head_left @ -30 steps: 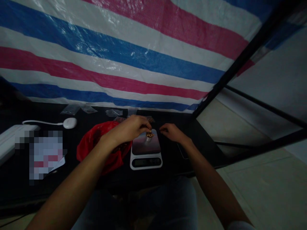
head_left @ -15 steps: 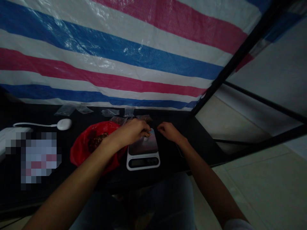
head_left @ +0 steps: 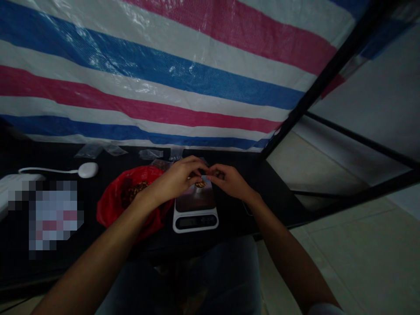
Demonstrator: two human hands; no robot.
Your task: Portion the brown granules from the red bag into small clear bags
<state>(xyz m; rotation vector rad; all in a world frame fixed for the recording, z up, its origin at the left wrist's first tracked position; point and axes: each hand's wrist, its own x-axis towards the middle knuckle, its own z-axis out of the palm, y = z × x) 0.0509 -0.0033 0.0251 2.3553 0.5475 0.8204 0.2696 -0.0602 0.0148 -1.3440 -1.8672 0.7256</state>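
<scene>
A small white kitchen scale (head_left: 195, 215) stands on the dark table (head_left: 82, 245) in front of me. On its platform sits a small cup (head_left: 199, 185) filled with brown pieces. My left hand (head_left: 179, 177) hovers over the cup with its fingers pinched together. My right hand (head_left: 228, 179) has come in from the right, and its fingertips meet those of the left hand just above the cup. What the fingers pinch is too small and dark to name. A red plastic bag (head_left: 114, 203) holding brown pieces lies open just left of the scale.
Several clear little plastic bags (head_left: 151, 153) lie along the table's back edge under a striped tarp (head_left: 164, 74). A white puck-shaped device (head_left: 88, 169) with a cable lies at the left. A black frame pole (head_left: 315, 92) rises at the right, beside pale floor.
My right hand has moved left from beside the scale to meet my left hand above the cup. The left hand has lifted slightly off the cup.
</scene>
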